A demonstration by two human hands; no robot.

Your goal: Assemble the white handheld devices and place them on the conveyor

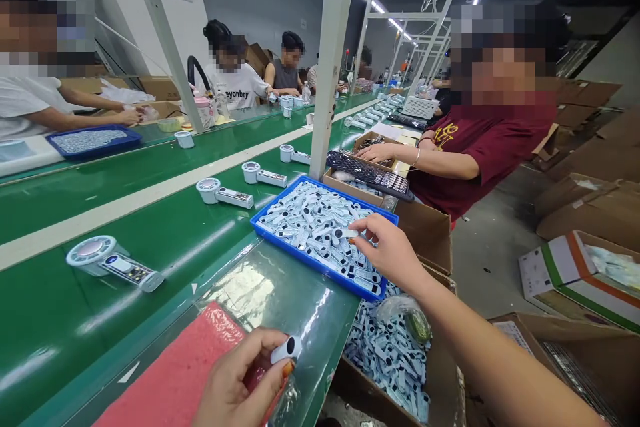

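So from my end, the left fingers point(261, 341) have a small pale-blue piece point(281, 352) with a dark end pinched against the thumb, over the near edge of the pink pad point(175, 360). The right fingers point(367, 221) are gripping another pale-blue piece point(346, 233), right above the heap in the blue tray point(310, 263); can't tell if it's touching the pile. Tray's sitting on the glossy table point(295, 300), loaded with similar pieces. Below it, a cardboard box point(447, 337) has loads more. Farther left, handheld devices point(233, 197) with round heads lie spaced out on the green belt point(40, 320). Past the tray, a co-worker in a maroon shirt point(500, 140) is reaching to a black tray point(367, 173).
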